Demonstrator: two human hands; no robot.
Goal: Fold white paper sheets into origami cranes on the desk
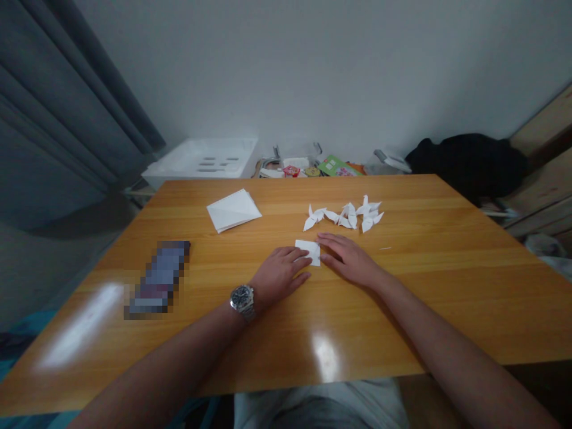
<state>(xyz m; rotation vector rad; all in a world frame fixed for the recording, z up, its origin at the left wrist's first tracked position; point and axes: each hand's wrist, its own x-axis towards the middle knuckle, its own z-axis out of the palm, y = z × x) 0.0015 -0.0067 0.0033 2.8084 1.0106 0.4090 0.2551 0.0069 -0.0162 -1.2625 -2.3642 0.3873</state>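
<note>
A small folded white paper [309,251] lies flat on the wooden table [447,286]. My left hand [279,275], with a metal watch [242,300] on its wrist, rests palm down with its fingers stretched onto the paper's left edge. My right hand [350,260] lies flat too, its fingertips pressing the paper's right edge. Just beyond the hands sit several folded white paper cranes [346,215] in a loose row. A stack of white square sheets [233,210] lies further left.
A blurred dark flat object [158,279] lies on the table's left side. Behind the table stand a white plastic bin [203,159], small packets and clutter [313,167], and a black cloth heap [469,161]. Grey curtains [53,119] hang at left.
</note>
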